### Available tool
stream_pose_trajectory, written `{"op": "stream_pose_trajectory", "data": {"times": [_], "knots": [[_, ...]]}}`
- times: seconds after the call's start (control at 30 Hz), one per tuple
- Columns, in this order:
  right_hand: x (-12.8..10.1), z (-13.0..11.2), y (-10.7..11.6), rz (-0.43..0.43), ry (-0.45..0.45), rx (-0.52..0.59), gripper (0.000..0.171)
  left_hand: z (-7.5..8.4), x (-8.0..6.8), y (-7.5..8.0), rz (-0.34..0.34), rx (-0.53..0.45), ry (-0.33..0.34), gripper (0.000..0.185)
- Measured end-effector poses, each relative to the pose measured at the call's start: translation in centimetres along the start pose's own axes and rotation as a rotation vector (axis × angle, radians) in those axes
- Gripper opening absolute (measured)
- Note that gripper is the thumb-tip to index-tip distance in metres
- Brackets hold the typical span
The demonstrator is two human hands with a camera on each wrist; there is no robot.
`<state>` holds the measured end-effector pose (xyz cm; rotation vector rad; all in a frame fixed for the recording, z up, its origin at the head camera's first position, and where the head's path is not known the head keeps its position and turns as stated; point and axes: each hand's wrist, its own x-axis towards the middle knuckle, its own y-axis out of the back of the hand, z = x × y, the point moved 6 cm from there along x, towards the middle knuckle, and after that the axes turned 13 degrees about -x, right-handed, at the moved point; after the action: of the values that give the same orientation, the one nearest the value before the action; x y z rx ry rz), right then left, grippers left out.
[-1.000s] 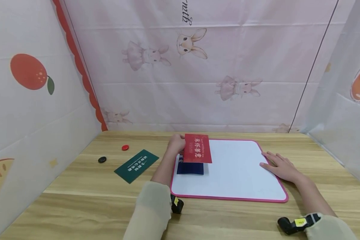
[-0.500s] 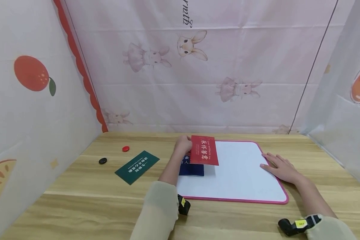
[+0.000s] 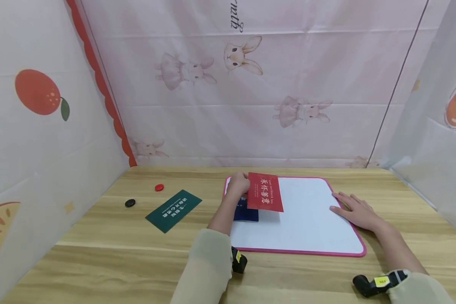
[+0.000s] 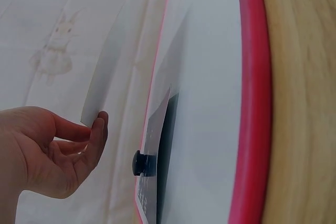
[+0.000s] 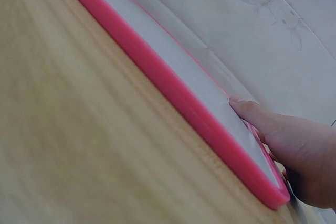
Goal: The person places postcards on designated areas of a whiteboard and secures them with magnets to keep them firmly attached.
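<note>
My left hand (image 3: 238, 184) pinches a red card (image 3: 267, 192) with white characters by its left edge, between thumb and fingers. In the left wrist view the card's pale back (image 4: 106, 69) stands off the board's surface. Below it, a navy card (image 3: 246, 213) lies on the left part of a pink-framed whiteboard (image 3: 304, 228), partly covered by the red card and my hand. A dark round magnet (image 4: 143, 163) sits on the navy card. My right hand (image 3: 359, 212) rests on the whiteboard's right edge, thumb on the white face and fingers fairly straight along the frame.
Left of the whiteboard, a green card (image 3: 173, 211) lies on the wooden table (image 3: 118, 261). Beyond it are a red round magnet (image 3: 158, 187) and a black one (image 3: 130, 203). A printed curtain (image 3: 251, 131) hangs behind the table, with similar sheets at both sides.
My left hand has carried the red card to the right over the whiteboard, and less of the navy card's left side shows. My right hand has stayed in place.
</note>
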<state>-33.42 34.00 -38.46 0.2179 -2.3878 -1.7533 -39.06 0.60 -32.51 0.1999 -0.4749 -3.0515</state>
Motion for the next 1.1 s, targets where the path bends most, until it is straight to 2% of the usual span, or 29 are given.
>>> {"op": "stream_pose_trajectory", "data": {"times": [0.53,0.73,1.1], "knots": [[-0.2,0.1,0.1,0.004,-0.006,0.006,0.075,-0.2,0.1,-1.8,-0.014,-0.03,0.024,0.03],[0.0,0.0,0.1,0.026,-0.001,0.003,0.073,-0.4,0.2,-2.4,-0.017,-0.014,0.032,0.032],[-0.1,-0.1,0.2,0.008,-0.003,-0.01,0.073,-0.6,0.4,-3.5,-0.025,0.044,0.015,0.03]]}}
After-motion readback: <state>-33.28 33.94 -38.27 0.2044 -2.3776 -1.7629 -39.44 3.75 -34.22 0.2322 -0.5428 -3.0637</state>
